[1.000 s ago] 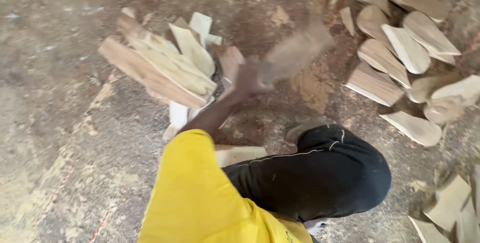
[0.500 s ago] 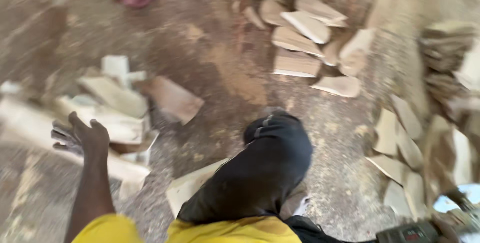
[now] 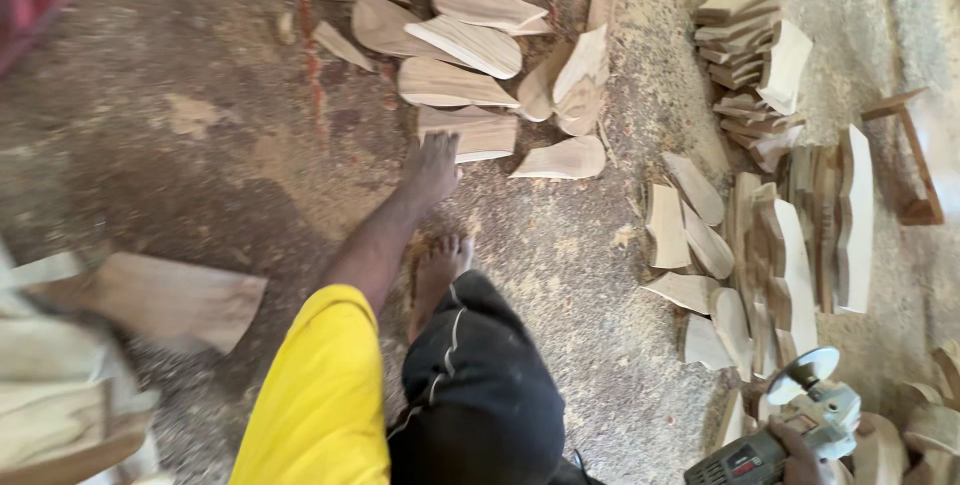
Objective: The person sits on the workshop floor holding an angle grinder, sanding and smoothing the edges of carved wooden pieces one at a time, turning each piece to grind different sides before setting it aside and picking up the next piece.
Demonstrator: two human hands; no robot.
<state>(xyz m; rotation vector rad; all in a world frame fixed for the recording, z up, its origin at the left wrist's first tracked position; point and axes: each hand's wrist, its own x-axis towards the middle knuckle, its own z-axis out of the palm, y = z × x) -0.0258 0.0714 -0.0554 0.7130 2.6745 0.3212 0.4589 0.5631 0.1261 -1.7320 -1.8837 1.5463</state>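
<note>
On the dusty floor, the left hand point(image 3: 432, 167) reaches far out, arm straight, fingers bent down onto a flat wood piece point(image 3: 470, 132) by the pile point(image 3: 450, 35), touching its edge. The right hand point(image 3: 800, 455) is wrapped around a grinder point(image 3: 780, 435), held low beside the knee.

The left hand point(image 3: 432, 167) reaches out over the sawdust-strewn floor point(image 3: 200, 145), fingers spread and holding nothing, its fingertips touching the near edge of a pale wooden blank point(image 3: 478, 132). More cut blanks point(image 3: 465, 40) lie scattered just beyond it. The right hand point(image 3: 800, 450) grips a grey angle grinder point(image 3: 790, 430) low at the frame's edge, beside a stack of blanks point(image 3: 790, 245) set on edge.
</note>
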